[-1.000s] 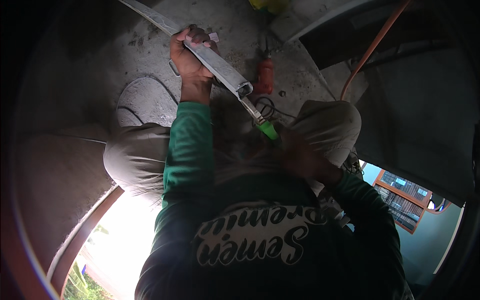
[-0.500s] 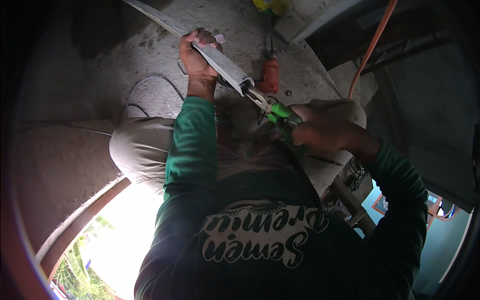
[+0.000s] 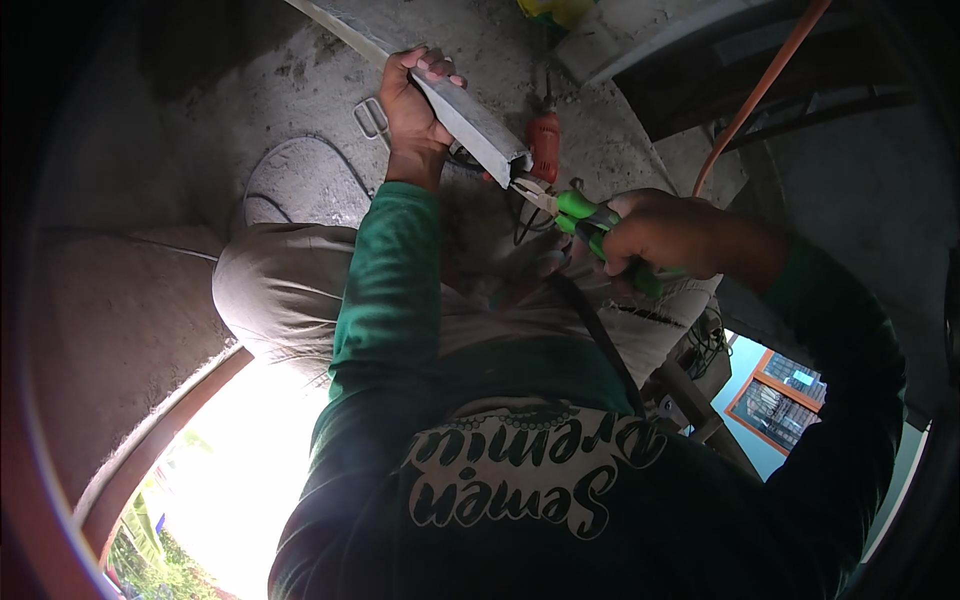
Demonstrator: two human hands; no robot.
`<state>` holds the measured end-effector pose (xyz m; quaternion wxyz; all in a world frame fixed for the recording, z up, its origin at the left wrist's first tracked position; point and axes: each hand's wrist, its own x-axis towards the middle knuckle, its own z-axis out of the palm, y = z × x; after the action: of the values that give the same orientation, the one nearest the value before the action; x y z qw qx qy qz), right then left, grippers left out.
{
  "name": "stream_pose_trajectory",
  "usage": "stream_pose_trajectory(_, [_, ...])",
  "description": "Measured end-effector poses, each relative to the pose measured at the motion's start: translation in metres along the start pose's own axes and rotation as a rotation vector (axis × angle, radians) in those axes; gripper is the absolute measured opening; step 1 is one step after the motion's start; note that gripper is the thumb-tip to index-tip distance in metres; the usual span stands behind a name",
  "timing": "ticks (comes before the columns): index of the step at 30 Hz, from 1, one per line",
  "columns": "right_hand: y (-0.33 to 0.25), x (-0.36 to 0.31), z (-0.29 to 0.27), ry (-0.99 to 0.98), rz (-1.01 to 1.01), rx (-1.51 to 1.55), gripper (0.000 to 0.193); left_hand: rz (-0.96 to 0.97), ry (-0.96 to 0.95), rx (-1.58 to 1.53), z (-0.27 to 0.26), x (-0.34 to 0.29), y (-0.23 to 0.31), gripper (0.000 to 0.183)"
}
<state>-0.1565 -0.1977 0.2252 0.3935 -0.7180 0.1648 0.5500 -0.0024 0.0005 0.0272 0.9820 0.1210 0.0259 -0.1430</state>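
My left hand (image 3: pixel 414 105) is wrapped round a long, light grey metal channel (image 3: pixel 470 125), which slants from the upper left down to an open end near the middle. In my right hand (image 3: pixel 665 240) is a pair of pliers (image 3: pixel 575 210) with green and black handles. The pliers' pale jaws touch the rim of the channel's open end; whether they are clamped on it is too small to tell. Just beyond that end lies a red-orange power drill (image 3: pixel 544 145) on the floor, partly covered by the channel.
A dark cable (image 3: pixel 310 140) loops over the rough concrete floor (image 3: pixel 300 190) at the left. A metal clamp-like loop (image 3: pixel 370 120) lies beside my left wrist. An orange pole or hose (image 3: pixel 765 85) slants at the upper right. Yellow packaging (image 3: pixel 560 10) sits at the far edge.
The channel, my left hand and the pliers have shifted right. The pliers' jaws sit less deep in the channel's end, and my right elbow has swung outward.
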Motion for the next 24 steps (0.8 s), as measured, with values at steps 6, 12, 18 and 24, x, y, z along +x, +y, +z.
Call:
stream_pose_trajectory(6, [0.047,0.027,0.032,0.283,-0.310,-0.325,0.038,0.034,0.028,-0.023,0.006,0.004,0.008,0.016])
stream_pose_trajectory(12, [0.079,0.058,0.059,0.524,-0.468,-0.316,0.042,0.002,0.053,-0.003,0.009,0.000,0.007,0.016])
stream_pose_trajectory(18, [0.078,0.030,0.037,0.459,-0.578,-0.574,0.047,-0.093,-0.083,-0.139,0.005,0.002,0.005,0.015])
stream_pose_trajectory(24, [0.048,0.010,0.017,0.236,-0.405,-0.378,0.046,-0.119,-0.153,-0.192,-0.003,0.004,0.008,0.014])
